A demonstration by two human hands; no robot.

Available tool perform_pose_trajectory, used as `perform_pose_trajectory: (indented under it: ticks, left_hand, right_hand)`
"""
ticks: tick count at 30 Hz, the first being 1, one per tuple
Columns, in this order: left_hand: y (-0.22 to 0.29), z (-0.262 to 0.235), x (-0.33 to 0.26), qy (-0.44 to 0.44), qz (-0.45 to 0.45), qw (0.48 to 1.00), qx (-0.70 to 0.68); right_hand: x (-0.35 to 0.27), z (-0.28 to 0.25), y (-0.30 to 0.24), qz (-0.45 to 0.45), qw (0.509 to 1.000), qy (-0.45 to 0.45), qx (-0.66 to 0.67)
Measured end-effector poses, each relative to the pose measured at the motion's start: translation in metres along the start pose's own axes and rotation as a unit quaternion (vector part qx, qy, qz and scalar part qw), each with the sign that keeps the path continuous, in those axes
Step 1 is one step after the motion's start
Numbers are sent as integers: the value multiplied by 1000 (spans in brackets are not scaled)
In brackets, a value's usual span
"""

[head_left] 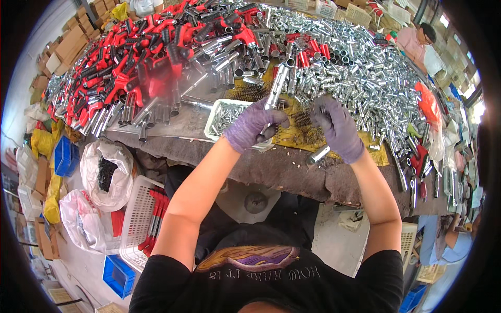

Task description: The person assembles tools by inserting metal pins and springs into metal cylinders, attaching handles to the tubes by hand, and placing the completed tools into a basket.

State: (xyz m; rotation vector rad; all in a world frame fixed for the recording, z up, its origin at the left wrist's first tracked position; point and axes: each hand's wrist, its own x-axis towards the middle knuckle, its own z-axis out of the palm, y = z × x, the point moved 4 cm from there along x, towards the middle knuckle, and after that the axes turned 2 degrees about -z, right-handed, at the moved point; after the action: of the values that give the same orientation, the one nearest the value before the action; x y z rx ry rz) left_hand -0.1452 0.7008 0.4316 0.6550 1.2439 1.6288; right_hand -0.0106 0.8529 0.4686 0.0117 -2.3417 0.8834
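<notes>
In purple gloves, both my hands are over the near edge of the workbench. My left hand (250, 125) is closed around a shiny metal tube (276, 86) with a slot in its side, tilted up and away from me. To its right, my right hand (339, 130) has its fingers curled together above dark coil springs (308, 133) on a yellow cloth (292, 136); whatever is between the fingertips is too small to make out. A short metal tube (318, 154) lies below my right hand. Beside my left hand is a white tray (211, 125) of small metal pins.
Red and black handles with metal tubes (130, 68) are heaped at the left. Loose metal tube parts (349, 68) pile up at the back right. A white basket (133, 224) with red-handled tools stands lower left, near a blue bin (119, 276). Other people sit at the right.
</notes>
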Motion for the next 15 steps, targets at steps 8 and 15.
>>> perform_pose_trajectory:
  ticks: [8,15]
  left_hand:
    - [4,11,-17,50,89,992,71]
    - [6,7,-18,23,-14,999,28]
  right_hand:
    - [-25,22,-28,433,733,-121,511]
    - [-21,13,-36,316,913,-62,250]
